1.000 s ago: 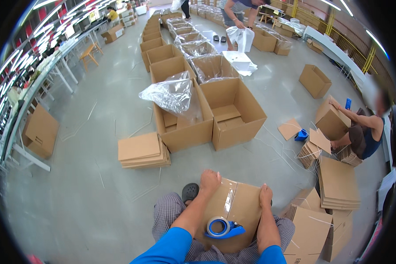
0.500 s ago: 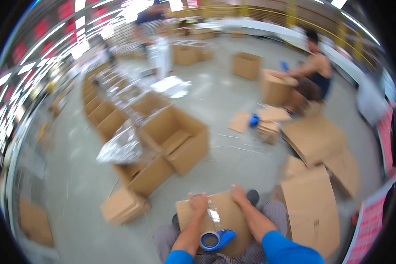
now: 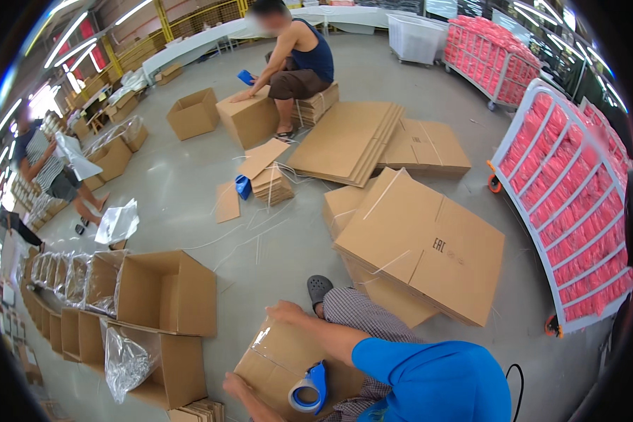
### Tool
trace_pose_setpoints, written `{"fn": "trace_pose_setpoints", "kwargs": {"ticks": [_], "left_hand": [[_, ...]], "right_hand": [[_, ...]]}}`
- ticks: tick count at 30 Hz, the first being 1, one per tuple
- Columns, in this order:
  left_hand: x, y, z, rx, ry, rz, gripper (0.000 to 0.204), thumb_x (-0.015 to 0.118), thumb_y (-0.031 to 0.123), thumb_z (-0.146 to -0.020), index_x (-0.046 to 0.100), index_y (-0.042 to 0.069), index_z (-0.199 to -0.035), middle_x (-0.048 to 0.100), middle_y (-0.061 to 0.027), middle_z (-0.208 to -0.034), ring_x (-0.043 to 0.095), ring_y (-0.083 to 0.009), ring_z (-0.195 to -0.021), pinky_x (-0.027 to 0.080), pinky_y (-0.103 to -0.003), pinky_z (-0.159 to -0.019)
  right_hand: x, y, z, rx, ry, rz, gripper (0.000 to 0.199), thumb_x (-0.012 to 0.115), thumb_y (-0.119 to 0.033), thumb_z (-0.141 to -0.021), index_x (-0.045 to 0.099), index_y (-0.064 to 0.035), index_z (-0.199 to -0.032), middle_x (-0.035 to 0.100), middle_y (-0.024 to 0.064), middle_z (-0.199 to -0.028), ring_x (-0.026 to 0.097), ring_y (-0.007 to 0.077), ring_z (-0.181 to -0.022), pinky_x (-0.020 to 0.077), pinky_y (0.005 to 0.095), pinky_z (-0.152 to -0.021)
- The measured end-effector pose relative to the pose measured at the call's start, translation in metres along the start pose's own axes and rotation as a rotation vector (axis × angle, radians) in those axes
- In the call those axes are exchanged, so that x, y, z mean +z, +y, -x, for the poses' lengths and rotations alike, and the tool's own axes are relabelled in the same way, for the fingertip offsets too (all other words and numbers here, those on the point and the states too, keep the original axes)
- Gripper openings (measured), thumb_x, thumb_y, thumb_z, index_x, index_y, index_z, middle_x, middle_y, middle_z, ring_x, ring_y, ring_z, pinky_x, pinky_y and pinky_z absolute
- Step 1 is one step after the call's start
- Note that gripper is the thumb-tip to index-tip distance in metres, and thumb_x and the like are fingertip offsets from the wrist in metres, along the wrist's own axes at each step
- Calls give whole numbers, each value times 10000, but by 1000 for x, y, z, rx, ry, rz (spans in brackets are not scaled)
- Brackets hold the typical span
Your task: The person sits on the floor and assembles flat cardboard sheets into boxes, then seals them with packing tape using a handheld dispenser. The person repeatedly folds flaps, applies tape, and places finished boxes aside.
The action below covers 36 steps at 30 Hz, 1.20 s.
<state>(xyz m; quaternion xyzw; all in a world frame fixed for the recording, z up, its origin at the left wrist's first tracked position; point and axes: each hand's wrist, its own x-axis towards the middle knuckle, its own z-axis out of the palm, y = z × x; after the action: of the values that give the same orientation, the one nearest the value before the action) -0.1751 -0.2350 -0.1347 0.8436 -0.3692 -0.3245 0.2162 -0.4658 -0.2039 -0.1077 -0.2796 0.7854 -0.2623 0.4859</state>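
A cardboard box [image 3: 273, 352] rests across my lap, with a strip of shiny clear tape [image 3: 261, 334] along its upper face. My right hand [image 3: 286, 311] grips its far edge, fingers over the rim. At the left edge of the same box, my left hand [image 3: 239, 385] holds on, its fingers partly hidden past the side. A blue tape dispenser [image 3: 318, 383] with a roll of tape lies on top of the box near my body, touched by neither hand.
Open cartons [image 3: 167, 292] with plastic liners stand in a row at left. Flat cardboard stacks [image 3: 429, 246] lie ahead and right. A cage cart [image 3: 566, 211] of pink packages stands far right. A seated co-worker [image 3: 299, 56] leans over a carton; another person [image 3: 42, 158] stands far left.
My view has swung to the right, so the carton row now sits farther left and the pink-loaded carts show fully. Both hands stay on the box, and the tape dispenser still lies on it.
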Motion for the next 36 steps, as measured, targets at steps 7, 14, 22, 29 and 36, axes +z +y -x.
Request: {"fn": "trace_pose_setpoints", "kwargs": {"ticks": [7,14,22,29,36], "left_hand": [[-1,1,6,72,102,-207,557,455,390,-915,646,-117,-1045,684,-284,-956,657,-473,-874,526,-526,-806],[-3,-11,3,212,115,93,656,452,429,-965,475,-143,-1285,535,-348,-1267,561,-424,-1155,438,-515,-986],[-57,-62,158,945,-467,-58,612,573,366,-931,468,-79,-1338,534,-296,-1304,484,-461,-1239,375,-462,-1065],[-47,-114,192,1535,67,-801,713,713,462,-779,546,-4,-1291,583,-258,-1261,511,-413,-1221,264,-562,-1091],[-64,-94,192,1018,-258,-814,603,763,413,-709,652,30,-1161,674,-243,-1064,621,-405,-1053,395,-529,-995]], "right_hand": [[1,2,2,-140,70,26,594,454,-507,-901,605,9,-1153,599,243,-1230,549,410,-1176,431,494,-990],[32,37,11,-197,340,165,693,455,-603,-897,569,-19,-1252,566,249,-1294,521,417,-1221,420,527,-1003],[5,118,59,42,17,-70,846,323,-687,-919,449,-4,-1404,417,275,-1444,368,431,-1363,304,556,-1094],[-4,129,109,87,100,-92,695,320,-582,-964,489,-44,-1371,451,288,-1408,381,438,-1352,293,587,-1084],[7,141,78,-2,31,-44,711,300,-582,-967,428,-48,-1419,384,227,-1482,330,411,-1388,253,544,-1128]]}}
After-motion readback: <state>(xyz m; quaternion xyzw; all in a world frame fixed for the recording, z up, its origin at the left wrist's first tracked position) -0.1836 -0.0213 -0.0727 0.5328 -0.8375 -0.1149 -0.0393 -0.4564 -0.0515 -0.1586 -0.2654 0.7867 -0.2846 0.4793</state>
